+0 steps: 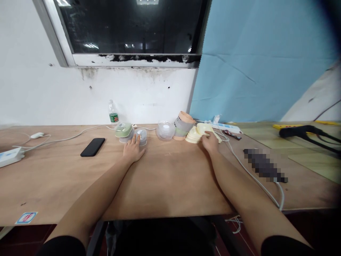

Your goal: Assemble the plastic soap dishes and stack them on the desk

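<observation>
My left hand (pixel 132 150) lies with fingers stretched out against a small round container with a grey lid (pixel 141 133). Beside it, a green-lidded container (pixel 123 130) rests on top of another grey one. My right hand (pixel 211 143) has its fingers closed on a pale yellow piece (pixel 204 128) at the right end of a leaning pile of similar yellow pieces (pixel 194 135). Between my hands are clear plastic bowls (pixel 165 130) and a tilted stack of orange, grey and green pieces (pixel 183 125). The exact kind of the stacked pieces cannot be made out.
A black phone (pixel 93 147) lies left on the wooden table (pixel 165 185). By the wall stands a plastic bottle (pixel 113 113). White power strips (pixel 226 127) and cables (pixel 247 170) run along both sides. A black-handled object (pixel 298 132) is far right.
</observation>
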A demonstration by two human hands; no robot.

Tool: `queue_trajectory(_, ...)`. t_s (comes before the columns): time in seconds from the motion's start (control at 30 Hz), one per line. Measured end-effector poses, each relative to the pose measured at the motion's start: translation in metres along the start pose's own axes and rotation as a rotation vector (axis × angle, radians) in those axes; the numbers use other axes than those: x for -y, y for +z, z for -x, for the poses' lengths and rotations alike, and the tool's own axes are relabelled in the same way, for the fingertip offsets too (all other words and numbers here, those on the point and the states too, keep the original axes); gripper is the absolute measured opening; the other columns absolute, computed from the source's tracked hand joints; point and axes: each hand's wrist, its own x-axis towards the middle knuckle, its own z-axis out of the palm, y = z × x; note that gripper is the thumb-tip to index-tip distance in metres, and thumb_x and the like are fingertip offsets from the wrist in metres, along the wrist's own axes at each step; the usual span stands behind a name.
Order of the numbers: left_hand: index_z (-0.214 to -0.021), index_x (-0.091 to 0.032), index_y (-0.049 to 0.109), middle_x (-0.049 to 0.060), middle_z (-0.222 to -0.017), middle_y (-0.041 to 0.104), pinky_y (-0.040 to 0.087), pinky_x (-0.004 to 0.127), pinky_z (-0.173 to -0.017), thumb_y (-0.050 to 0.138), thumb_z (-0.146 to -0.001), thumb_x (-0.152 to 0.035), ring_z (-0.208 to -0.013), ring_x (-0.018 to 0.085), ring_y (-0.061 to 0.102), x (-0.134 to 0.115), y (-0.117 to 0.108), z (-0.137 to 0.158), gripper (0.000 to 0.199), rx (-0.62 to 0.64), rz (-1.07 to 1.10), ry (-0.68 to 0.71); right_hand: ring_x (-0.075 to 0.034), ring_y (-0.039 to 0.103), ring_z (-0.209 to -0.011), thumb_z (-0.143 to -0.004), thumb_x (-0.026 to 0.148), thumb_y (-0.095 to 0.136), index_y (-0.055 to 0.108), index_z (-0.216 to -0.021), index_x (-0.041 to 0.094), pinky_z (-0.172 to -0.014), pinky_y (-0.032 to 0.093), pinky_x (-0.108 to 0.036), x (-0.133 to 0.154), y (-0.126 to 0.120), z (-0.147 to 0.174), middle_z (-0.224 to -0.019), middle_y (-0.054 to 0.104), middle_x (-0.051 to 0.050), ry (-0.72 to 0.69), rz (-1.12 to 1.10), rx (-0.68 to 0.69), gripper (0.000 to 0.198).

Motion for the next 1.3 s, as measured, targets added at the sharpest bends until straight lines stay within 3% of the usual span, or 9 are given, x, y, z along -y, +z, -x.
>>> queue_trajectory(0.3,-0.152,-0.017,0.023,0.02,-0.156,0.024,0.037,0.048,-0.102,0.054,-0.084,-0.056,-0.129,0.038,0.043,-0.001,-0.002,0.007,0.084,-0.071,-0.03,0.042,-0.025,0.06,-0.085,-0.073,0.031,0.053,0.064,-0.096,0.019,-0.084,0.044,-0.037,-0.004,0.001,-0.004,-0.088,0.067,-0.008,0.036,0.077,-0.09,0.027)
queue_trajectory(0.53,-0.146,-0.017,0.035,0.018,-0.152,0.032,0.038,0.049,-0.101,0.055,-0.085,-0.052,-0.124,0.037,0.046,-0.007,-0.005,0.014,0.072,-0.185,0.093,0.21,-0.022,0.058,-0.079,-0.071,0.033,0.059,0.055,-0.096,0.02,-0.079,0.042,-0.035,0.018,-0.007,0.002,-0.084,0.065,-0.004,-0.126,-0.016,-0.27,0.028)
queue_trajectory(0.67,-0.146,-0.016,0.031,0.018,-0.149,0.035,0.037,0.048,-0.103,0.053,-0.088,-0.05,-0.127,0.036,0.043,-0.009,-0.011,0.016,0.071,-0.262,0.207,0.282,-0.018,0.053,-0.065,-0.072,0.039,0.063,0.051,-0.093,0.02,-0.07,0.042,-0.031,0.043,-0.008,0.018,-0.069,0.053,0.003,-0.25,-0.145,-0.301,0.031)
queue_trajectory(0.83,-0.151,-0.016,0.018,0.02,-0.149,0.035,0.031,0.048,-0.109,0.048,-0.091,-0.054,-0.136,0.033,0.035,-0.007,-0.017,0.017,0.077,-0.369,0.37,0.366,-0.017,0.051,-0.064,-0.083,0.049,0.052,0.049,-0.089,0.021,-0.062,0.04,-0.028,0.085,-0.002,0.071,-0.068,0.052,0.001,-0.463,-0.293,-0.09,0.029)
queue_trajectory(0.93,-0.152,-0.015,0.011,0.021,-0.149,0.033,0.03,0.05,-0.109,0.043,-0.09,-0.059,-0.137,0.034,0.034,-0.003,-0.018,0.017,0.083,-0.432,0.46,0.438,-0.016,0.05,-0.062,-0.091,0.052,0.039,0.049,-0.081,0.022,-0.057,0.039,-0.027,0.108,0.009,0.103,-0.066,0.053,0.0,-0.498,-0.362,0.181,0.033)
queue_trajectory(1.0,-0.152,-0.015,0.012,0.021,-0.151,0.031,0.029,0.052,-0.109,0.044,-0.086,-0.067,-0.137,0.036,0.033,-0.001,-0.019,0.018,0.089,-0.454,0.481,0.462,-0.016,0.052,-0.064,-0.093,0.053,0.035,0.051,-0.075,0.021,-0.058,0.04,-0.026,0.118,0.019,0.117,-0.067,0.056,0.0,-0.513,-0.336,0.463,0.04)
queue_trajectory(1.1,-0.145,-0.019,0.036,0.017,-0.145,0.041,0.032,0.051,-0.108,0.047,-0.083,-0.07,-0.132,0.036,0.04,-0.003,-0.017,0.018,0.08,-0.272,0.416,0.506,-0.017,0.056,-0.067,-0.085,0.057,0.051,0.057,-0.071,0.02,-0.059,0.04,-0.026,0.124,0.032,0.126,-0.07,0.062,-0.001,-0.56,-0.102,0.746,0.039)
queue_trajectory(1.2,-0.129,-0.022,0.058,0.014,-0.133,0.054,0.039,0.048,-0.103,0.055,-0.078,-0.071,-0.12,0.034,0.052,-0.008,-0.013,0.019,0.071,0.042,0.334,0.593,-0.019,0.058,-0.071,-0.071,0.055,0.07,0.065,-0.087,0.022,-0.062,0.041,-0.027,0.123,0.034,0.125,-0.076,0.065,-0.002,-0.58,0.068,0.657,0.037)
queue_trajectory(1.3,-0.121,-0.021,0.064,0.013,-0.13,0.056,0.043,0.046,-0.101,0.058,-0.076,-0.071,-0.116,0.031,0.056,-0.013,-0.012,0.02,0.068,0.129,0.329,0.581,-0.02,0.06,-0.072,-0.077,0.052,0.065,0.064,-0.103,0.023,-0.066,0.043,-0.029,0.119,0.026,0.116,-0.074,0.065,-0.002,-0.53,0.019,0.478,0.039)
